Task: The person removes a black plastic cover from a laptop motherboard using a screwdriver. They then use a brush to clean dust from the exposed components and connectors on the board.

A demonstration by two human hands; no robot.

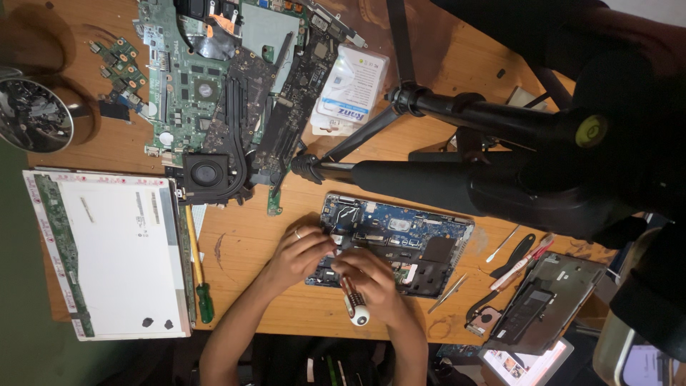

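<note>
**Hands on an opened laptop**

Tripod [457, 179] looms closest, above the bench [250, 250]. Right hand [368, 282] grips a screwdriver [355, 304] over the opened laptop [400, 239]; left hand [296, 254] fingers pinch down on its left edge.

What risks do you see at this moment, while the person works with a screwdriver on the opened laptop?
1. The right hand holds a screwdriver on the opened laptop base, with the left hand close beside the tip; a slip might scratch the blue board or hit a finger.
2. The tripod leg stands very near the work, so an elbow may bump it.
3. The tweezers lie near the table edge and might fall.
</note>
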